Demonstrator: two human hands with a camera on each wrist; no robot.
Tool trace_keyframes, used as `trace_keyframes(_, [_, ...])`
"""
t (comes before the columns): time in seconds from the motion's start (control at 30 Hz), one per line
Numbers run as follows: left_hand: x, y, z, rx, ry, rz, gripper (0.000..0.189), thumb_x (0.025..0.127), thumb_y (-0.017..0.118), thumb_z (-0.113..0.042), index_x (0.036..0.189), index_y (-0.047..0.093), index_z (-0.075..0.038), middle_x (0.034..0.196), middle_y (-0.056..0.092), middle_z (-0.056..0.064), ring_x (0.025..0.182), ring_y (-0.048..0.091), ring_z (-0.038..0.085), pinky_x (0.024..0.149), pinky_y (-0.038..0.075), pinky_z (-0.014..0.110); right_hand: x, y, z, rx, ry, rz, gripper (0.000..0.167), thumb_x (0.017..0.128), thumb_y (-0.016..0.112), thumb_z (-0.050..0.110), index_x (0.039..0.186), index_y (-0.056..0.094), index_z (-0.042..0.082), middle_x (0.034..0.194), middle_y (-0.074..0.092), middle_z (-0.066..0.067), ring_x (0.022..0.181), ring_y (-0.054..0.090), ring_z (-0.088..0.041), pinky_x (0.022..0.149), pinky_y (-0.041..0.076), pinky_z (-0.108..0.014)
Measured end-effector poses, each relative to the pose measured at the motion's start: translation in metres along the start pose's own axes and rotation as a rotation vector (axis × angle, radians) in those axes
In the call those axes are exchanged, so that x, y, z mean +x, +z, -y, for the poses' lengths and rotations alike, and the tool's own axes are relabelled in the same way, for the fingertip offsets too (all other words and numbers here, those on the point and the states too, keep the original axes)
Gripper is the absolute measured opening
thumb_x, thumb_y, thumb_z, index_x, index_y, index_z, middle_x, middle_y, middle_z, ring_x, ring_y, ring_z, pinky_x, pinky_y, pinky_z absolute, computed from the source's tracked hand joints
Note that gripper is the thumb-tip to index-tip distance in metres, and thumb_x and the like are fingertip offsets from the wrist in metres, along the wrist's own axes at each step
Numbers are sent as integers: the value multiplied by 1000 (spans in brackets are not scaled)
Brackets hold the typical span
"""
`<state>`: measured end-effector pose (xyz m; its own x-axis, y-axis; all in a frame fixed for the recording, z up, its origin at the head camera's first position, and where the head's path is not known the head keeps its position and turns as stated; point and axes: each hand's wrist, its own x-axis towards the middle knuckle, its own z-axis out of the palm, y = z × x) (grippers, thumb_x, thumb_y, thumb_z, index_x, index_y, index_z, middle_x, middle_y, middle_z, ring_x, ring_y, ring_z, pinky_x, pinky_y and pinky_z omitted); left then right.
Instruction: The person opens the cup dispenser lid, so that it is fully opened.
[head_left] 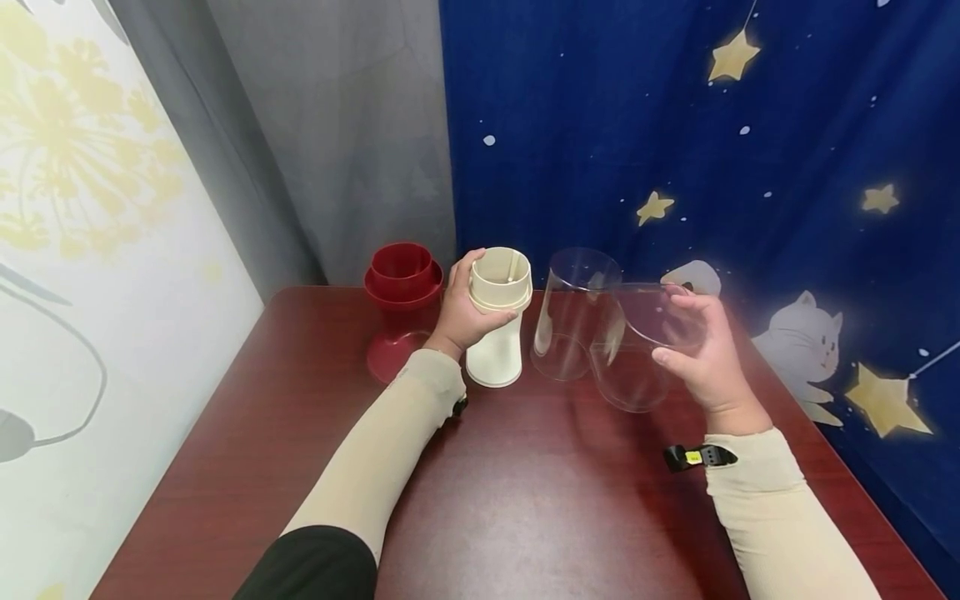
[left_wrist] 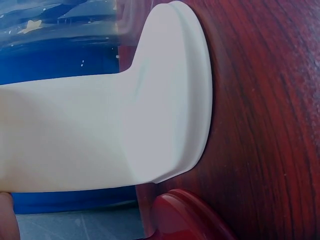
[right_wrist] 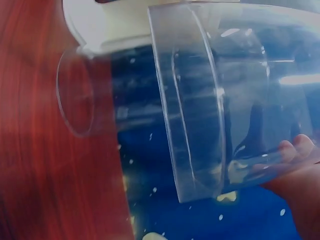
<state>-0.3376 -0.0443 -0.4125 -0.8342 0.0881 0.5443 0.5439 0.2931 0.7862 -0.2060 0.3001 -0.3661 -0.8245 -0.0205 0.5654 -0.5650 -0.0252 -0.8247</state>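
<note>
My left hand [head_left: 467, 312] grips a cream plastic pedestal base [head_left: 495, 354] near its ringed, cup-like top, with the thumb across the front. In the left wrist view the flared foot of this base [left_wrist: 165, 95] is at the table surface. My right hand [head_left: 708, 350] holds a clear plastic container [right_wrist: 195, 105] by its side, tilted above the table. Just left of it, a second clear cylinder [head_left: 551, 325] stands upright, partly seen through the held one. A red pedestal base [head_left: 401, 292] of similar shape stands left of the cream one, partly behind my left hand.
The dark red wooden table [head_left: 517, 492] reaches back to a grey curtain [head_left: 360, 150] and a blue star-patterned curtain [head_left: 585, 100]. A pale wall panel with a yellow flower print [head_left: 82, 167] runs along the left side.
</note>
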Motion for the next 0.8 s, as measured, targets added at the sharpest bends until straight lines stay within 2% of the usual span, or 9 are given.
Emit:
trace_keyframes(0.27, [0,1,1,4,-1,-5,110,64,100,-23,155,39,-31,154,43,7,131,53,25,109,51,45,-1,-13,-10,-109,44,-41,68,74,66,-28,133,54,4,150,52,-3,128,59,-6,107,47,-13])
trace_keyframes(0.5, [1,1,2,5,-13,2,110,64,99,-26,155,38,-33,154,43,7,132,53,25,109,52,45,2,-23,-23,-286,123,-80,66,80,72,-20,138,48,-1,150,48,1,129,55,-1,103,47,-11])
trace_keyframes(0.63, [0,2,2,5,-15,-2,110,64,99,-25,155,38,-33,155,43,7,131,53,26,109,52,46,5,-26,-34,-338,179,-92,67,82,74,-16,140,45,-2,155,44,-8,132,52,-2,101,47,-10])
trace_keyframes(0.8, [0,1,2,5,-8,-5,110,64,99,-25,155,38,-32,154,43,7,131,53,27,108,53,46,10,-30,-47,-370,218,-89,69,84,75,-12,142,39,-8,160,38,-20,139,50,-13,98,48,-9])
